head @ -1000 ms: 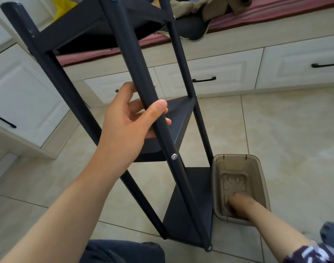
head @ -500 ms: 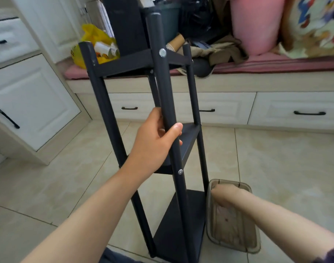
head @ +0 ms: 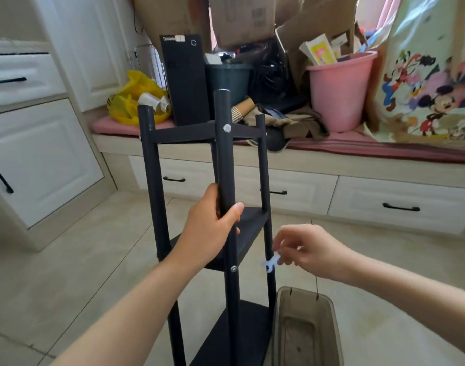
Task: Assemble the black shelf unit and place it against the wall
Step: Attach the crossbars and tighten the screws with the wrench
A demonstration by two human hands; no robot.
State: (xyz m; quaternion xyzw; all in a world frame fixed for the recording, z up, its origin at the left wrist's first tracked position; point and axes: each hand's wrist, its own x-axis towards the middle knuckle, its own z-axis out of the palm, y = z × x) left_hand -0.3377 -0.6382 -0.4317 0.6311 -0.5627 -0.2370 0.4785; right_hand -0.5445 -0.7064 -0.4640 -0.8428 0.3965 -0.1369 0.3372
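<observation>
Shelf unit (head: 227,228) upright on floor tiles, left hand (head: 212,228) wrapped round its front post above middle shelf. Right hand (head: 307,250) just right of the frame, fingertips pinching small wrench (head: 271,264). Brown plastic bin (head: 305,328) below right hand.

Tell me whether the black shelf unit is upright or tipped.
Upright: the black shelf unit has near-vertical posts and roughly level shelves. The left hand grips its front post. Its feet are out of frame.

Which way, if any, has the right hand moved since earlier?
Yes: the right hand rose out of the bin, now pinching a small wrench above it.
</observation>
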